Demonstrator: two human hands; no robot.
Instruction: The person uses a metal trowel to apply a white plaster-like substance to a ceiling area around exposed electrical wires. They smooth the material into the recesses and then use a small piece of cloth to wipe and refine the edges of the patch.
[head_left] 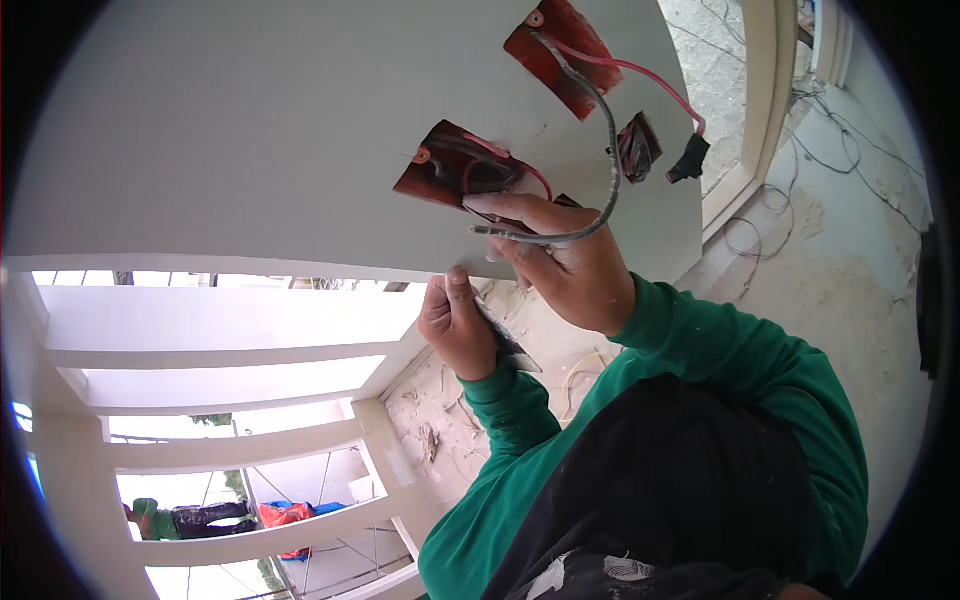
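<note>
My right hand (pixel 565 255) is at the lower edge of a red-brown electrical box (pixel 430 180) set into the grey-white wall (pixel 250 130). Its fingers are pinched together, and what they hold, if anything, is too small to name. A stiff grey cable (pixel 612 150) curves down in front of this hand from a second red-brown box (pixel 580 80). Below the wall's edge, my left hand (pixel 460 325) is closed around a flat-bladed scraper (pixel 510 340), its blade pointing down and right. Red and dark wires lie coiled inside the nearer box.
A red wire with a black-taped end (pixel 688 160) hangs near a small cut-out (pixel 637 148). Loose cables (pixel 765 225) trail over the dusty floor (pixel 800 300) beside a door frame (pixel 755 130). At lower left, a person (pixel 190 520) shows beyond a white barred frame (pixel 230 450).
</note>
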